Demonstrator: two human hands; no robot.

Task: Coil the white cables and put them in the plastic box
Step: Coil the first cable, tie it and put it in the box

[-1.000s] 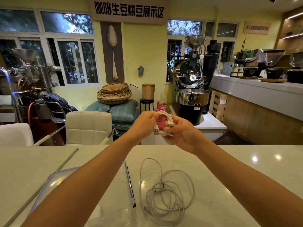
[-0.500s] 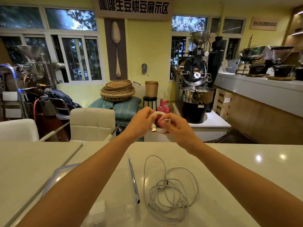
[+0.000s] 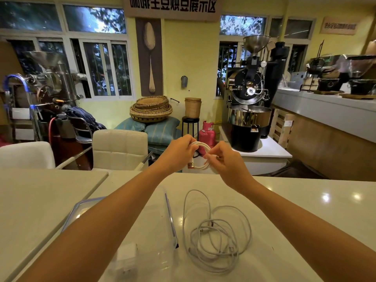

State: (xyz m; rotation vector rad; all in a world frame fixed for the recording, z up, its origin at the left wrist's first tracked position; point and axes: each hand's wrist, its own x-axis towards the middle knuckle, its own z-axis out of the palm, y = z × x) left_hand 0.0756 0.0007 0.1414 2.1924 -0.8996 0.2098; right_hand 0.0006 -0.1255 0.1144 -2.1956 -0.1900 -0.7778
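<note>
Both my hands hold one small white cable coil (image 3: 204,147) up above the table's far edge. My left hand (image 3: 179,152) grips its left side, and a red-tipped USB plug hangs below that hand. My right hand (image 3: 222,159) pinches the coil's right side. A second white cable (image 3: 215,231) lies in a loose tangle on the white table (image 3: 305,210) between my forearms. The clear plastic box (image 3: 162,231) stands at the lower left of the tangle, partly hidden by my left forearm, with a white adapter (image 3: 127,254) inside it.
The box's blue-rimmed lid (image 3: 81,208) lies flat to the left of the box. Two white chairs (image 3: 120,148) stand beyond the table. A coffee roaster (image 3: 249,110), a pink gas cylinder (image 3: 206,135) and a counter (image 3: 325,110) are farther back.
The view has tilted slightly. My hands have turned the coil a little and my right fingers have shifted along its right side. The tangle on the table has not moved.
</note>
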